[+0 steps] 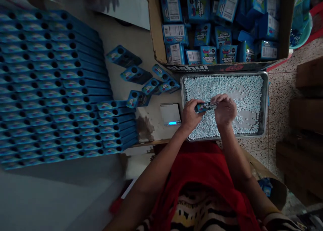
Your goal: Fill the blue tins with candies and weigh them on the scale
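Over the metal tray of small pale-blue candies, my left hand grips a small blue candy box by its sides. The box lies tilted with its open end to the right. My right hand is cupped with curled fingers at that end, and several candies sit between the fingers and the opening. How many more lie inside the palm is hidden. Left of the tray, a small digital scale with a lit blue display rests on the table.
Rows of stacked blue boxes fill the left side. Several loose boxes lie between them and the tray. A cardboard carton with more blue boxes stands behind the tray. Brown cartons are on the floor at right.
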`<state>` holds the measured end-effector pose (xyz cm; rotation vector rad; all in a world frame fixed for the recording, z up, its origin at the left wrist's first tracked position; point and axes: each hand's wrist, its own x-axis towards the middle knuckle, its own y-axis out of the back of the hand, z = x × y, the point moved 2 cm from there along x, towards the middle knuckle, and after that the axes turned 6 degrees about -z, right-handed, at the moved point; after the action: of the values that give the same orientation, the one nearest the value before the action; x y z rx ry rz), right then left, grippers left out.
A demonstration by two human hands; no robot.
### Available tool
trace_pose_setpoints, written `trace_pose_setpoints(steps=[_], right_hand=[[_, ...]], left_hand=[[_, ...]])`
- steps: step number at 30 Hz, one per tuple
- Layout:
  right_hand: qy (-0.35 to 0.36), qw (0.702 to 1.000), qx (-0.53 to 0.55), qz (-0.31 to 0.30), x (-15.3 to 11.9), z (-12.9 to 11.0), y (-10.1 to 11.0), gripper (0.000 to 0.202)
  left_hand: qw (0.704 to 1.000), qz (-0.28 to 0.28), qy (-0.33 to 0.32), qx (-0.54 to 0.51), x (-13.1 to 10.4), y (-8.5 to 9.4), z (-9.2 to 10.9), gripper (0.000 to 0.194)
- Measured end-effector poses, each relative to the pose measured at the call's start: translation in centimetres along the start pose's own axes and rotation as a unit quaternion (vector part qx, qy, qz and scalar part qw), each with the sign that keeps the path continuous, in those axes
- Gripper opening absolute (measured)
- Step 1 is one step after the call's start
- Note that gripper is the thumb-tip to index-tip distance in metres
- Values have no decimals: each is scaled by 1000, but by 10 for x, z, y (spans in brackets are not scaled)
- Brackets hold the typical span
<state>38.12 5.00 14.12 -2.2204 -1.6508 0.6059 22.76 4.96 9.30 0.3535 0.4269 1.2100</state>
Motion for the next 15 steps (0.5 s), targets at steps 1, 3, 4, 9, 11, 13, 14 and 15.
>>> trace_pose_setpoints(steps=[1,3,4,9,11,13,14,15], right_hand=[[9,1000,-14,5,-1,1,-2,50],[26,999,-26,-1,-4,4,-6,50],[32,999,-27,-8,-6,6,-6,49],[45,979,-197,22,-32,16,39,42],[42,910,-411,17,-49,25,72,37],[26,791,-603,-100,-62,40,99,52],[20,726,-665,-176,-66,49,110,62],[17,668,-703,-243,-67,59,119,69]], left_hand=[[1000,4,-8,13,-2,-1,1,39],[999,17,-33,37,-4,-2,2,36],[998,20,-49,45,-5,-2,2,35],[998,64,-13,-10,-2,1,-18,35],[996,66,33,-52,0,1,-29,37],[994,44,56,-87,0,1,-37,38],[993,36,57,-99,0,1,-39,38],[992,34,57,-107,-1,2,-41,38]])
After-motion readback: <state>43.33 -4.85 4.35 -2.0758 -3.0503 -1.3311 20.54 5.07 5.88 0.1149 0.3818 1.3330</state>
